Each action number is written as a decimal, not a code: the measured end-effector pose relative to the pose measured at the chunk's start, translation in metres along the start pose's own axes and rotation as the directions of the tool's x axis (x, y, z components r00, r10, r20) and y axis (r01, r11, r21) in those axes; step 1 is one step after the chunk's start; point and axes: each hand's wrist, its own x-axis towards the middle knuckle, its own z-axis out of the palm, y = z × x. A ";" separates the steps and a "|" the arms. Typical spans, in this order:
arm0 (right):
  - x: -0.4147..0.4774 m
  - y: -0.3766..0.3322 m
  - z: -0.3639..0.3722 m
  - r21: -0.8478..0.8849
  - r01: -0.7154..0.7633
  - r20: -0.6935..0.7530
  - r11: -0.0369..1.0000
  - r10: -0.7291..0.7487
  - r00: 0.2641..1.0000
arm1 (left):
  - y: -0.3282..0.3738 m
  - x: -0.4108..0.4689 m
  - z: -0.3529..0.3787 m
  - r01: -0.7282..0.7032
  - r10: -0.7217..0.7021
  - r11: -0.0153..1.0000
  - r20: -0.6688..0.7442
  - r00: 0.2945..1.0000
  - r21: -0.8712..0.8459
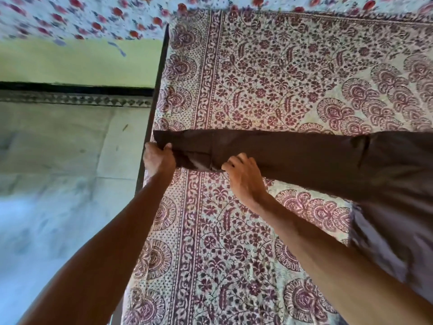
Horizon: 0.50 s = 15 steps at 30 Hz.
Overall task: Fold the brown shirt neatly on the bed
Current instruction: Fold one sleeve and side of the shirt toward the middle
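Note:
The brown shirt [304, 156] lies stretched across the bed [257, 78] as a long narrow band from the left edge to the right side, where it widens into a bigger mass of cloth. My left hand [158, 159] grips the shirt's left end right at the bed's edge. My right hand [243, 178] is a short way to the right, its fingers curled on the band's lower edge. A pale patch of inner lining shows between the two hands.
The bed carries a cream sheet with a maroon floral print and a dark frame rail [152, 113] along its left edge. Left of it are a grey floor [58, 184] and a yellow-green wall [82, 62]. A red-flowered cloth [93, 15] lies along the top.

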 end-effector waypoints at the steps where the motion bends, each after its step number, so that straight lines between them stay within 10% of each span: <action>1: -0.004 -0.002 0.000 0.006 0.013 -0.003 1.000 -0.013 1.000 | -0.006 -0.004 -0.003 0.018 -0.018 1.000 0.006 1.000 0.021; 6: -0.021 0.012 -0.007 0.152 0.005 -0.046 0.988 0.002 0.999 | 0.001 -0.025 -0.004 0.113 -0.079 0.961 -0.139 0.987 0.254; 10: -0.041 0.062 -0.019 0.263 -0.245 -0.187 0.933 0.299 0.936 | 0.033 -0.077 0.019 -0.271 0.289 0.904 -0.007 0.957 0.330; 12: -0.059 0.108 -0.025 0.222 -0.413 -0.229 0.883 0.459 0.858 | 0.051 -0.117 0.049 -0.519 0.474 0.815 0.217 0.853 0.258; 15: -0.085 0.177 -0.038 0.055 -0.631 -0.224 0.774 0.625 0.748 | 0.073 -0.180 0.103 -0.843 0.743 0.535 0.444 0.501 0.057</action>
